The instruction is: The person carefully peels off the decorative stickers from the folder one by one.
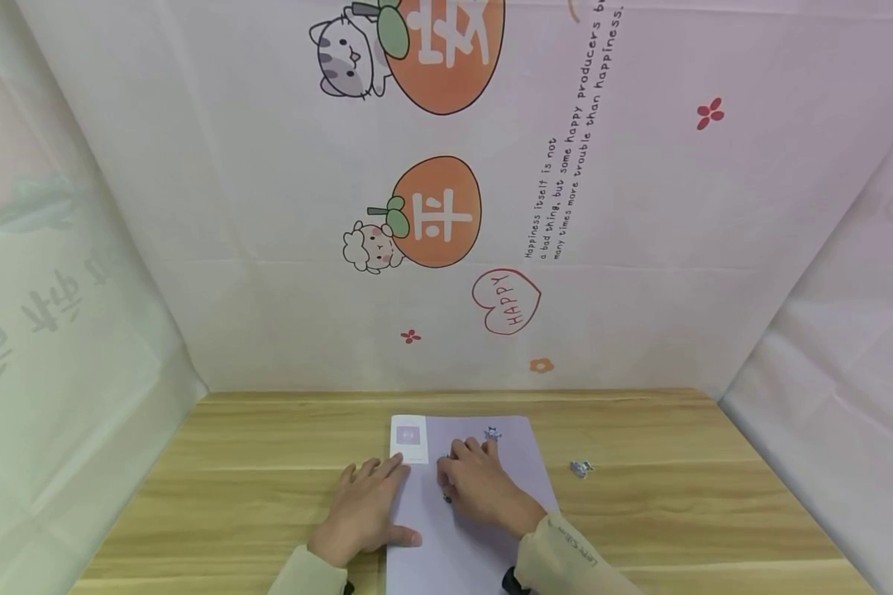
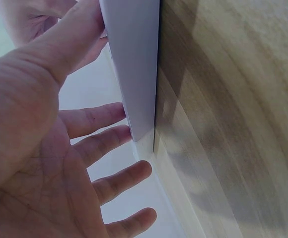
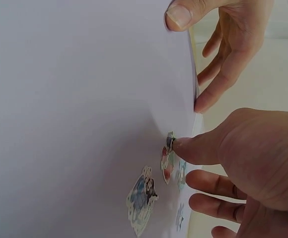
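A thick, pale purple book or box (image 1: 432, 558) lies on the table; I cannot tell which. My left hand (image 1: 360, 508) spreads along its left edge, thumb on the top face and fingertips against the side (image 2: 134, 74). Over the top face, my right hand (image 1: 479, 487) presses its thumb on a small colourful cut-out sticker (image 3: 168, 166), with the other fingers bent beside it. A blue and black figure sticker (image 3: 142, 201) lies close by. Farther up the cover sits another sticker (image 1: 494, 433); the right hand partly hides the stickers under it in the head view.
A white label (image 1: 413, 454) covers the top left corner of the purple cover. To its right, a loose cut-out sticker (image 1: 581, 468) lies on the wood-grain table (image 1: 662, 512). A printed white cloth (image 1: 268, 207) stands behind and at both sides.
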Available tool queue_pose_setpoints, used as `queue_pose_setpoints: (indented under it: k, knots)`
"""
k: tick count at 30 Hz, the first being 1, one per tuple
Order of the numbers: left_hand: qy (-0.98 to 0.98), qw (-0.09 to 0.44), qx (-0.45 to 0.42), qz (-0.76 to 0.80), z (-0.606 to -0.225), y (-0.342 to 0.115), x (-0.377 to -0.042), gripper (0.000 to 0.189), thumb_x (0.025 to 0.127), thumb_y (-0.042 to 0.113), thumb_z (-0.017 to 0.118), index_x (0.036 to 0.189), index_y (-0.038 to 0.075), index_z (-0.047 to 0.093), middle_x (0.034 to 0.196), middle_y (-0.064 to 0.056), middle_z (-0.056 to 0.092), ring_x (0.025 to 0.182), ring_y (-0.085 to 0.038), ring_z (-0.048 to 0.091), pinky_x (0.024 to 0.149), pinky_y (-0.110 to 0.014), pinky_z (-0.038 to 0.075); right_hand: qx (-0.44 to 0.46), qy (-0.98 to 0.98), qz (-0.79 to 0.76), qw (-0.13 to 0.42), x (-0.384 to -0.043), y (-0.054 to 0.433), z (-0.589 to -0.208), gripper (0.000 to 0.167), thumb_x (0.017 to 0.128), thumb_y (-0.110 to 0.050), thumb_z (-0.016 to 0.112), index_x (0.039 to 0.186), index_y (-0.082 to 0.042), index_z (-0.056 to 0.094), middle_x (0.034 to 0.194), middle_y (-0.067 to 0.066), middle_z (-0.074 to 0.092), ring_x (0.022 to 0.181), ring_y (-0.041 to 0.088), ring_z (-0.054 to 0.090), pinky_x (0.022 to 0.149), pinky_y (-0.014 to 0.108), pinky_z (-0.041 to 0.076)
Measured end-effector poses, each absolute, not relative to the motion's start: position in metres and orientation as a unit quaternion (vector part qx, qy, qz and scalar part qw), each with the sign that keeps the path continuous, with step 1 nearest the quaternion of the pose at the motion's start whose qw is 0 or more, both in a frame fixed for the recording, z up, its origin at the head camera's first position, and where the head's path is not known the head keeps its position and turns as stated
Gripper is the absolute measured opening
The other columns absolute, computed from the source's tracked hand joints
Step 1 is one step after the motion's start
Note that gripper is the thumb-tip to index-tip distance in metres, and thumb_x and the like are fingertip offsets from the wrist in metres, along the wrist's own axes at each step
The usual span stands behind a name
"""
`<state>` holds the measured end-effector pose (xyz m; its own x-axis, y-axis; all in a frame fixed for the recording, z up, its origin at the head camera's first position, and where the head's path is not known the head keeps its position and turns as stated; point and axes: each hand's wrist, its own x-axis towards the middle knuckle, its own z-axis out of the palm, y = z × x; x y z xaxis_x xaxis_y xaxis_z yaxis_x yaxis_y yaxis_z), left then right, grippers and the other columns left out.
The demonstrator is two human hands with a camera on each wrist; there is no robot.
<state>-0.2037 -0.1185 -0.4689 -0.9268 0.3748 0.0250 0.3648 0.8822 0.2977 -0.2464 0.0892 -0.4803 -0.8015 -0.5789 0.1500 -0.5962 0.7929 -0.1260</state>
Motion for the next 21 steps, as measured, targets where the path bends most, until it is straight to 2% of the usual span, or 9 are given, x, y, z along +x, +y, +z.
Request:
queue_pose_setpoints:
  k: [21]
  knots:
    - [0.970, 0.025, 0.187, 0.152, -0.4721, -0.1175, -0.2048, 0.094, 0.067, 0.056, 0.088, 0.139, 0.005, 0.057, 0.153, -0.017, 0.047, 0.135, -0.048, 0.043, 0.109, -0.074, 0.029, 0.318, -0.942, 0.082, 0.069, -0.2415, 0.0958, -0.4766, 0.023, 0.085, -0.015, 0.079, 0.077, -0.025, 0.060, 0.086, -0.008, 0.050, 0.086, 0.015, 0.045, 0.082, 0.045, 0.035]
